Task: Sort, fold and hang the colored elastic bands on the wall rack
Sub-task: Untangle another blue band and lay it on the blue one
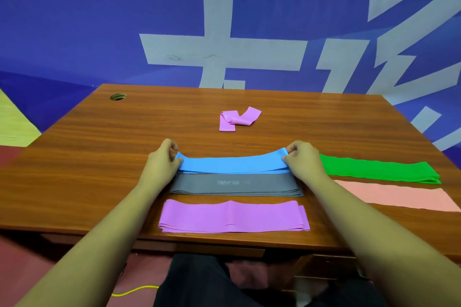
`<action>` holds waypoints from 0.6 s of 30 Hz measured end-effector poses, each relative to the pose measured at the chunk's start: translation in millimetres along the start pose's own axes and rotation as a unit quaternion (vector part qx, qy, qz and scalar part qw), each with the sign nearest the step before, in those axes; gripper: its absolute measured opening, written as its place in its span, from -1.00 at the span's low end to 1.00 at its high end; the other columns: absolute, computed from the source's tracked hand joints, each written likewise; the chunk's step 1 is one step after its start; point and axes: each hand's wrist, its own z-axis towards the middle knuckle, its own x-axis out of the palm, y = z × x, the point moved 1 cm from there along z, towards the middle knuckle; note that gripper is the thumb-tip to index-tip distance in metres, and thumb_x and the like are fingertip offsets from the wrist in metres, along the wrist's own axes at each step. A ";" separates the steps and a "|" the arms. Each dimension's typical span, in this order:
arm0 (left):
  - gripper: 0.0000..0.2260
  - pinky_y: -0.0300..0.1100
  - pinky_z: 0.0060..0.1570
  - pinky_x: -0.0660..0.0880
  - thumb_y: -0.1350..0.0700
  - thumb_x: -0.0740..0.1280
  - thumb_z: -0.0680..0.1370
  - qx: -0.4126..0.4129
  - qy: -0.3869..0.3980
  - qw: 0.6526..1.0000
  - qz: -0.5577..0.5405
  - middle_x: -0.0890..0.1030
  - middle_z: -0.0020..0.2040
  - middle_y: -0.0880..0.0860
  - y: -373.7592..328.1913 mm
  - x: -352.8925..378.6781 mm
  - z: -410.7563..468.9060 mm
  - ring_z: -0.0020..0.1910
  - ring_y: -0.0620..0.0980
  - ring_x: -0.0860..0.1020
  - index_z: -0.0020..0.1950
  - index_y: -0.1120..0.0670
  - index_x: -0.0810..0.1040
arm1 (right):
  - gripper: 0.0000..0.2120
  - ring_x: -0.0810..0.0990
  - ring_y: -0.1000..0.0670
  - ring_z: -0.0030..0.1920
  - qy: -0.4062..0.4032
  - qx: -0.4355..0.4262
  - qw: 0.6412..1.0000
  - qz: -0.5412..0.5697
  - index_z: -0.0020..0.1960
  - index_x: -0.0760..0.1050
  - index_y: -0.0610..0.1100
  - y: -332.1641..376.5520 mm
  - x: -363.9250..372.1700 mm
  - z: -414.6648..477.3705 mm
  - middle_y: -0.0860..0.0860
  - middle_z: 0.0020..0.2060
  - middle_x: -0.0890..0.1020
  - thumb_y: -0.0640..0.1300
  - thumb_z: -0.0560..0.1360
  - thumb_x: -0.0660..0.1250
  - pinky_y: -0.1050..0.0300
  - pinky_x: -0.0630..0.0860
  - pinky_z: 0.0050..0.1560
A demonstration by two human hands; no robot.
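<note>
Pinches the left end of the folded blue band [233, 165] with the left hand [163, 162], fingers curled round the edge. Pinches the right end of the same band with the right hand [303, 161], fingers curled the same way. Holds the blue band pulled out long between both hands, low over the brown wooden surface [99, 157], with both ends lifted a little. Right next to the blue band on the near side, with edges meeting: a folded grey band [237, 184] with small pale letters, flat on the surface. Nearer again than the blue band, past the grey one and close to the surface edge: a folded purple band [233, 217], flat and apart from the grey one. To the right of the blue band, behind the right hand: a long green band [379, 169], and just on its near side a pale pink band [399, 195]. Farther back than the blue band, well apart: a small purple band [237, 119], loosely folded with one end sticking up. Far back and left of the blue band: a round hole [118, 96] in the surface.
</note>
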 end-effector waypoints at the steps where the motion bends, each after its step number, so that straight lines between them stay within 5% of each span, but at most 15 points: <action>1: -0.83 -0.11 -0.20 0.39 0.23 0.36 0.50 0.001 -0.004 1.000 0.008 0.58 -0.17 0.08 0.1 1.1 1.1 -0.21 0.09 0.56 0.03 0.08 0.43 | -0.94 0.60 -0.15 -0.12 -0.002 0.000 1.000 -0.007 -0.12 0.57 -0.18 -0.7 3.1 0.5 -0.04 -0.31 0.61 -0.27 0.41 0.41 0.12 0.41 -0.17; 9: -0.85 -0.17 -0.16 0.32 0.22 0.41 0.47 0.009 -0.006 1.000 0.025 0.57 -0.17 0.04 5.3 8.7 7.3 -0.12 0.03 0.51 -0.04 0.07 0.47 | -0.72 0.58 -0.20 0.00 -0.047 -0.031 0.998 -0.042 0.15 0.49 -0.16 -10.2 15.9 3.2 -0.14 -0.06 0.64 -0.29 0.46 0.36 0.01 0.48 -0.02; 14: -0.88 -0.13 -0.25 0.36 0.20 0.39 0.49 0.022 0.006 1.000 0.009 0.55 -0.30 0.02 6.1 8.3 5.4 -0.23 0.03 0.51 -0.07 0.04 0.47 | -0.81 0.53 -0.23 -0.11 -0.056 -0.068 0.992 -0.092 0.00 0.43 -0.14 -15.1 19.6 -0.7 -0.13 -0.21 0.57 -0.31 0.44 0.34 0.06 0.32 -0.23; 18: -0.88 -0.11 -0.16 0.40 0.19 0.37 0.48 0.034 0.013 0.998 0.048 0.54 -0.23 0.04 5.2 12.0 7.4 -0.16 0.04 0.51 -0.17 -0.03 0.50 | -0.82 0.50 -0.25 -0.01 -0.057 -0.064 0.988 -0.127 -0.04 0.57 -0.17 -17.6 24.6 -0.8 -0.20 -0.08 0.54 -0.34 0.44 0.25 -0.01 0.43 -0.07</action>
